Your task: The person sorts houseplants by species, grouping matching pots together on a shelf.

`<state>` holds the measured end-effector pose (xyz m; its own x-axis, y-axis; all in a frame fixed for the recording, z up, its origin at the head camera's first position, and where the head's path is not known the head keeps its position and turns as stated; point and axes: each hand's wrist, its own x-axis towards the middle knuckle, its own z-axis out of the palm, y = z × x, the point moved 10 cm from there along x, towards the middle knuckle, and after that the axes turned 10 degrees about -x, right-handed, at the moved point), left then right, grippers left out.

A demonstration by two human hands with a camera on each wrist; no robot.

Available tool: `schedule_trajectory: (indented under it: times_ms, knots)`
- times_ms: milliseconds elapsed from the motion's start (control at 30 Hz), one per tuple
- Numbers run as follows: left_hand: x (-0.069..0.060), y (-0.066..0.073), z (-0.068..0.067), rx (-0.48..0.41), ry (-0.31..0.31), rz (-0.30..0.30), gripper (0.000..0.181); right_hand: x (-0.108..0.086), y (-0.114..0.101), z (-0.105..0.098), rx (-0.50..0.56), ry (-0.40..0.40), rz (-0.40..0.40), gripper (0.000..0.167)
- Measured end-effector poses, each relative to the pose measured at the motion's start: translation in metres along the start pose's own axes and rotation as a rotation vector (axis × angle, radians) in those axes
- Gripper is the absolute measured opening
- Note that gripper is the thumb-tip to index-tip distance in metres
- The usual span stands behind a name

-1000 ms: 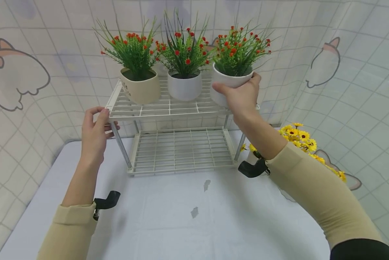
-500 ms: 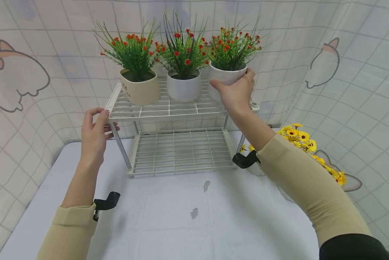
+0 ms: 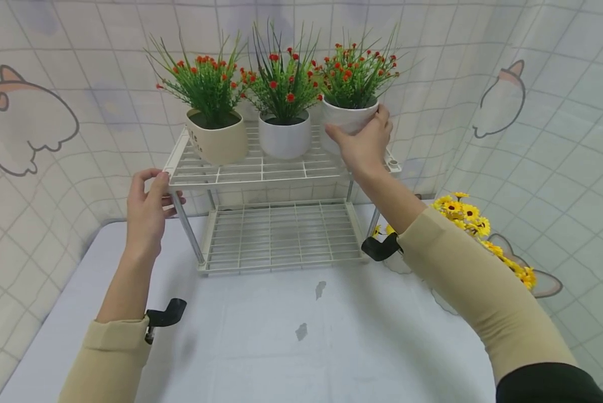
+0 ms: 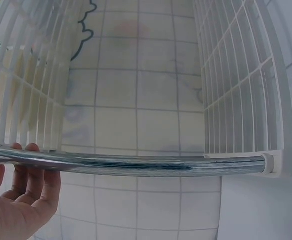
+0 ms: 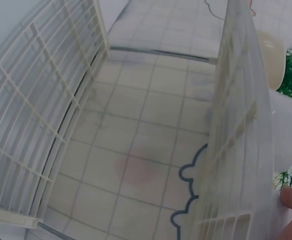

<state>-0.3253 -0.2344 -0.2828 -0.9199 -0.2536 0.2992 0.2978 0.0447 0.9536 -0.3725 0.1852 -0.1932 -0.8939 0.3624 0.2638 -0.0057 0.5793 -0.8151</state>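
My right hand [image 3: 366, 143] grips the rightmost white flower pot [image 3: 347, 117], thumb in front and fingers at its right side. That pot stands at the right part of the upper shelf of a white wire rack [image 3: 281, 264]; its base is partly hidden by the hand. Beside it on the shelf are a middle white pot [image 3: 285, 137] and a cream pot [image 3: 221, 140] with dark lettering. All three carry green grass and small red flowers. My left hand [image 3: 146, 210] holds the rack's upper left front corner, its fingers around the chrome post [image 4: 135, 165] in the left wrist view.
Yellow flowers [image 3: 462, 212] stand right of the rack, partly behind my right forearm. The rack's lower wire shelf [image 3: 281, 229] is close to the white-covered table [image 3: 241, 336]. A tile-patterned cloth [image 3: 120, 101] hangs behind and at both sides.
My right hand has moved the rightmost white pot left, closer to the middle pot, mostly in the first half second. The left hand stays at the rack's corner.
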Motion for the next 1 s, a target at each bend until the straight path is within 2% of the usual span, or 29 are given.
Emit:
schedule_trajectory:
  times_ms: [200, 367, 667, 833, 1000]
  knots:
    - [0.001, -0.001, -0.003, 0.026, 0.004, 0.002, 0.034, -0.013, -0.004, -0.005, 0.052, -0.025, -0.030, 0.095]
    - [0.002, -0.001, -0.003, 0.001, 0.004, 0.001, 0.033, -0.028, -0.008, -0.012, 0.109, -0.050, -0.064, 0.094]
    - [0.002, 0.000, -0.003, 0.015, -0.002, 0.000, 0.035, -0.072, -0.012, -0.024, 0.224, -0.110, -0.212, 0.091]
    - [0.002, 0.000, -0.001, 0.010, -0.001, 0.000, 0.035, -0.097, -0.001, -0.031, 0.212, -0.143, -0.230, 0.088]
    - [0.001, 0.000, 0.000, 0.044, 0.001, 0.007, 0.037, -0.120, 0.022, -0.037, 0.193, -0.176, -0.218, 0.084]
